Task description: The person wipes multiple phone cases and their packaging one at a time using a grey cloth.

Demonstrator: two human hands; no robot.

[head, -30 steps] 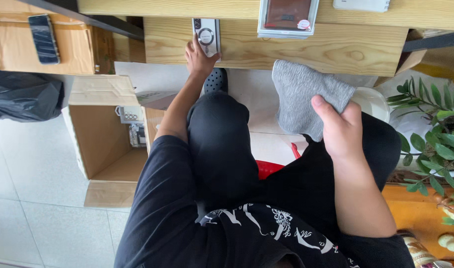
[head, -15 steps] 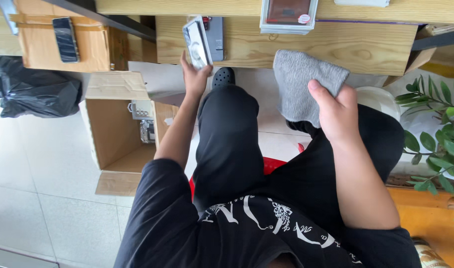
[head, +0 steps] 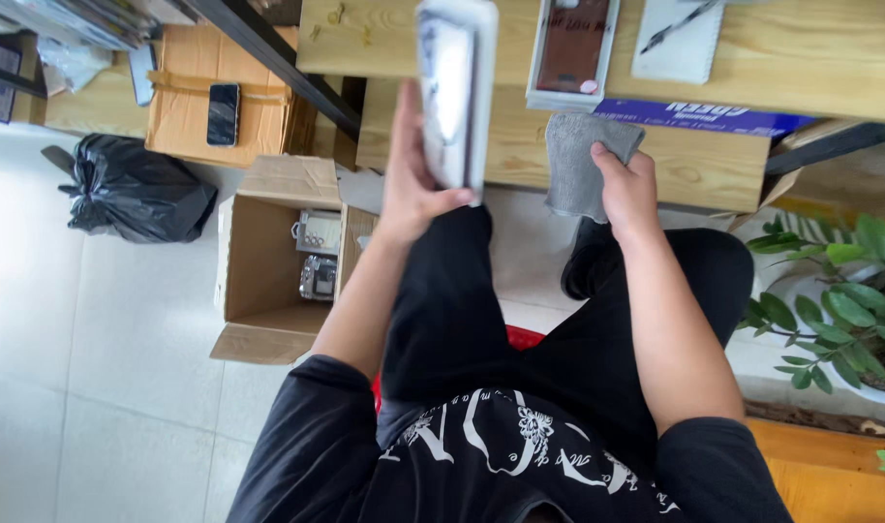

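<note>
Head view: a seated person in black clothes looks down past their knees at a wooden worktop [head: 733, 58]. The left hand [head: 413, 189] lifts a flat, slim white box [head: 454, 92] edge-on toward the camera, at about 12 o'clock in the frame; the thumb lies across its lower edge and the fingers [head: 404, 126] are clamped along its back. The right hand [head: 628, 189], at about 1 o'clock, has its fingers closed on a grey cloth [head: 580, 160] that drapes against the worktop's front edge.

The box looks stiff and light, with smooth faces that could slide in a loose grip; it seems best taken by its long edges, thumb on one face and fingers on the other. Whether its contents are fragile cannot be told. The cloth is soft and limp and should bunch wherever it is pinched.

On the worktop lie a second flat box with a dark brown insert [head: 570, 48] and a notepad with a pen [head: 677, 37]. At 9 o'clock an open cardboard box [head: 268, 261] stands on the tiled floor [head: 94, 368], a black rubbish bag [head: 133, 194] beyond it; a potted plant [head: 839, 300] sits at 3 o'clock.
</note>
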